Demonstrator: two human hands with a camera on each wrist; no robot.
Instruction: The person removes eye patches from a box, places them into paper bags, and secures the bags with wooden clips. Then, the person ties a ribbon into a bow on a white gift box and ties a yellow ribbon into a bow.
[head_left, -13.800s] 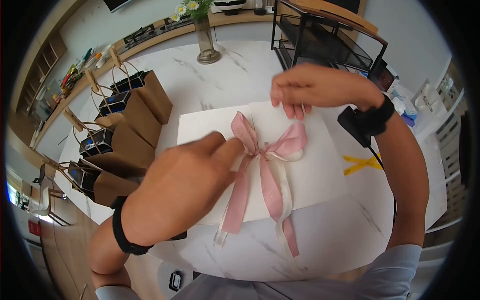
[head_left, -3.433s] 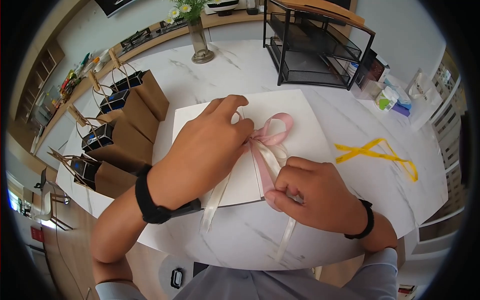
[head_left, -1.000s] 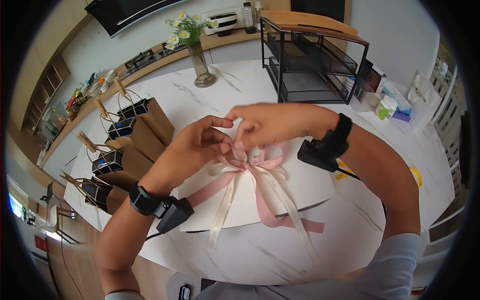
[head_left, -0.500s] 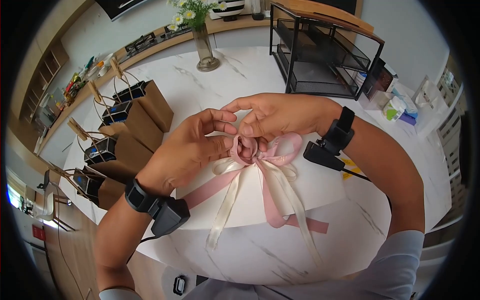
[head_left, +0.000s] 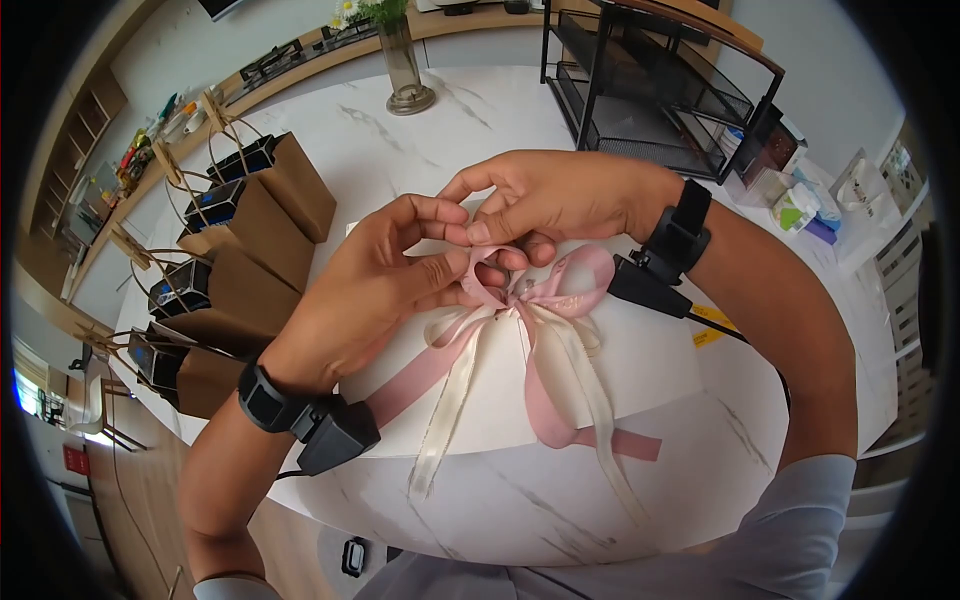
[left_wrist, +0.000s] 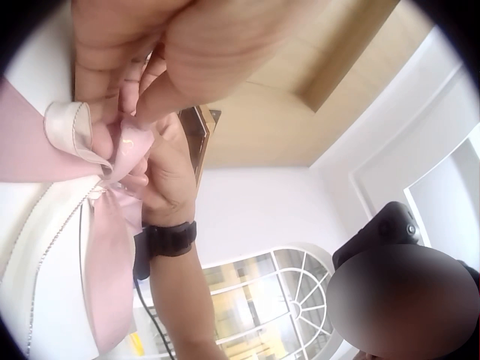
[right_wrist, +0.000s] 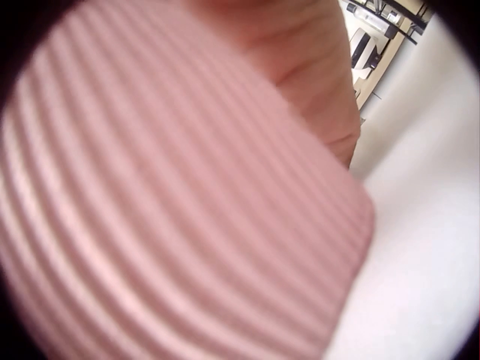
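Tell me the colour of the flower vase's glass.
The flower vase is see-through, smoky brownish-grey; the head view shows it best.

Grey sleeves [head_left: 815, 510] and black wrist straps [head_left: 690, 215] with cabled cameras [head_left: 340, 437].

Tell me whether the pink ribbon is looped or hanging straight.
Looped: the pink ribbon forms a loop on each side of its centre, with the left hand and right hand at the left one.
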